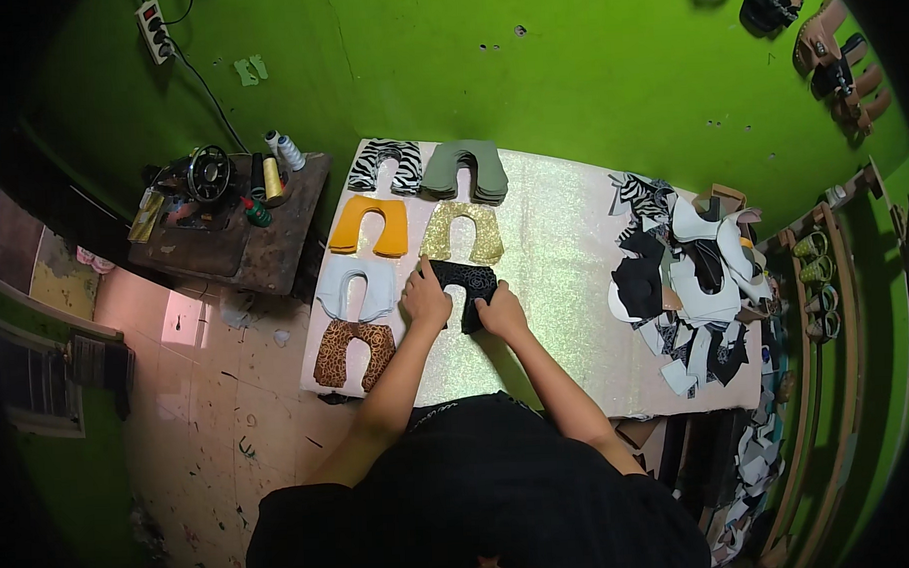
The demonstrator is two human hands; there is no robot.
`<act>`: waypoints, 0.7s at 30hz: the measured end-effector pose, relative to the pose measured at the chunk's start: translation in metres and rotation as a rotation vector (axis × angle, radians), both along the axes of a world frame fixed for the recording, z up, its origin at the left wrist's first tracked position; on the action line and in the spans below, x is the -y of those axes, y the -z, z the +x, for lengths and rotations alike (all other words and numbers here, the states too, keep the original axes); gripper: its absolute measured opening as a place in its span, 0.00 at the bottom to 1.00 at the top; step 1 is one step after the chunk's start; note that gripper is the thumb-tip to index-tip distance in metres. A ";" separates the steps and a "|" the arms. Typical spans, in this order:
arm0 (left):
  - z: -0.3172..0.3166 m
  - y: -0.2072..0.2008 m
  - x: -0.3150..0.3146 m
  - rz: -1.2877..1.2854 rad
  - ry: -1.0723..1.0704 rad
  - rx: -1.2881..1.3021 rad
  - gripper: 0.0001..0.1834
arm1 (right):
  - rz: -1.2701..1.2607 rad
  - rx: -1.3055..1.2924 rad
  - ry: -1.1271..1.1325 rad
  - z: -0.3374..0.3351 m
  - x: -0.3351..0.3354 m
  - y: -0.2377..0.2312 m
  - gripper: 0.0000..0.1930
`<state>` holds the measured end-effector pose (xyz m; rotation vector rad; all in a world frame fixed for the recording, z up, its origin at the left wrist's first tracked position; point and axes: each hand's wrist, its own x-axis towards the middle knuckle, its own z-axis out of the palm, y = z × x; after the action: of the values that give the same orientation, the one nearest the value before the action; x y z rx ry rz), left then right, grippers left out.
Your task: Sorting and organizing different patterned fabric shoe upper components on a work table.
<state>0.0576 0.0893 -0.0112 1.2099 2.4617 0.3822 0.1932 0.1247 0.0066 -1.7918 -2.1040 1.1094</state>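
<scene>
A black patterned stack of U-shaped cut pieces lies on the table between my two hands. My left hand is at its left side, fingers pressed along the edge and pointing away from me. At the right leg of the stack, my right hand is closed on the edge. Just beyond lies a glittery gold U-shaped stack, and past that a grey-green one. The column to the left holds zebra-print, orange-yellow, white and leopard-print U-shaped stacks.
The stacks rest on a pale shimmering table. Scraps are heaped at its right end. A sewing machine and thread cones stand on a dark table at left. Sandals hang on the green wall; a wooden rack stands right.
</scene>
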 end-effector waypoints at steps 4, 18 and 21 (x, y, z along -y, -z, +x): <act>-0.002 0.005 0.001 0.005 0.014 0.011 0.42 | 0.107 -0.079 -0.024 0.002 -0.001 0.015 0.30; -0.001 0.019 0.018 0.056 0.104 -0.078 0.34 | 0.398 0.085 -0.288 -0.021 -0.013 0.006 0.36; 0.002 0.024 0.018 0.074 0.121 -0.106 0.32 | 0.471 0.166 -0.405 -0.029 -0.020 0.019 0.35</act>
<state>0.0599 0.0716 -0.0351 1.4364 2.4660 0.3870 0.1640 0.1449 -0.0122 -1.3123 -2.6238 0.4668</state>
